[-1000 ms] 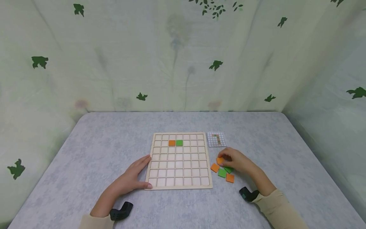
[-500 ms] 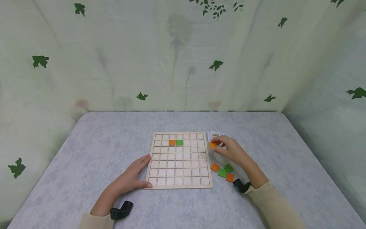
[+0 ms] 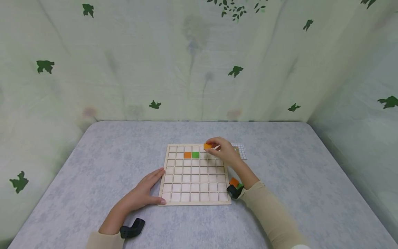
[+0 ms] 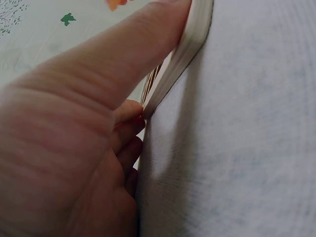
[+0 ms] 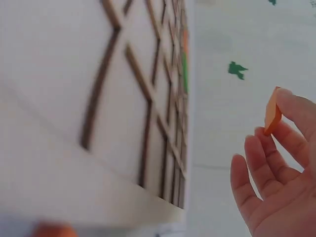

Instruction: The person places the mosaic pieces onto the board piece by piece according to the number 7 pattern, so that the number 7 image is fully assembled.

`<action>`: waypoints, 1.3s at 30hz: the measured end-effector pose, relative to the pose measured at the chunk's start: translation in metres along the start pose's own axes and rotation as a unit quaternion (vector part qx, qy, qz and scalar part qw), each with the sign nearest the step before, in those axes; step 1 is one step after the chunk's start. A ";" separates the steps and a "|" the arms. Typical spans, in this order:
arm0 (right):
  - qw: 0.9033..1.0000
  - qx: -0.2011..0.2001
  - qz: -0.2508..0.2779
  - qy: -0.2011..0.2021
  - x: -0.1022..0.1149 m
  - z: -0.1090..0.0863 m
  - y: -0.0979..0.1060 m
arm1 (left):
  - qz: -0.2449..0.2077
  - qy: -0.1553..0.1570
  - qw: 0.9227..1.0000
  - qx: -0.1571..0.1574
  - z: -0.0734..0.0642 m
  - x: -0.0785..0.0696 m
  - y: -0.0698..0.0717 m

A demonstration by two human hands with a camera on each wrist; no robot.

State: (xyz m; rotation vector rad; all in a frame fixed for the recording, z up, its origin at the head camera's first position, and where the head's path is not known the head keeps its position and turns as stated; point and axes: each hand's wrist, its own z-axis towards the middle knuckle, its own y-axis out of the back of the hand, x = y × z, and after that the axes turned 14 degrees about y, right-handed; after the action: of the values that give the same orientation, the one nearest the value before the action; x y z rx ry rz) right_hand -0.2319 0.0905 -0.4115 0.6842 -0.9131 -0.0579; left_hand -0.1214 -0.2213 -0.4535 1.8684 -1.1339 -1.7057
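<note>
My right hand (image 3: 229, 152) pinches an orange square tile (image 3: 207, 146) between thumb and fingertips, over the far right part of the wooden grid board (image 3: 185, 187). In the right wrist view the same tile (image 5: 272, 111) is tilted on edge and apart from the board. My left hand (image 3: 143, 193) rests against the board's left side, its fingers extended along the edge and the thumb at the near left corner. Side by side in the board's second row lie an orange tile (image 3: 187, 155) and a green tile (image 3: 195, 155).
Right of the board, an orange tile (image 3: 234, 182) and part of a green tile (image 3: 239, 186) show beside my right wrist; the forearm hides that area. A printed grid card (image 3: 242, 152) lies at the board's far right, partly covered by my hand. A curtain (image 3: 199, 69) hangs behind the table.
My right hand has lifted the orange tile from the loose pile and carried it forward and left, past the card and over the board. The left hand stays put.
</note>
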 end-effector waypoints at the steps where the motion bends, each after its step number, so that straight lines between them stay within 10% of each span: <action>1: 1.000 0.001 0.002 -0.006 -0.003 0.002 -0.004 | 0.000 0.000 1.000 0.000 0.000 0.000 0.000; 11: 0.995 0.061 -0.034 -0.067 -0.025 0.007 -0.025 | -0.002 0.005 1.000 0.005 0.000 0.000 0.000; 24: 0.990 0.109 -0.070 -0.048 -0.031 0.007 -0.027 | -0.003 0.007 1.000 0.006 0.000 -0.001 -0.001; 39: 0.999 0.037 -0.022 -0.002 0.011 -0.017 0.022 | 0.001 -0.001 1.000 0.001 0.001 0.000 -0.001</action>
State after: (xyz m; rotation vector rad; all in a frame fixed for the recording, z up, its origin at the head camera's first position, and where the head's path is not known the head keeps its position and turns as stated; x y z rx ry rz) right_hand -0.2174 0.1135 -0.3986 0.7726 -0.9077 -0.0647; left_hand -0.1219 -0.2209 -0.4542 1.8659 -1.1374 -1.7060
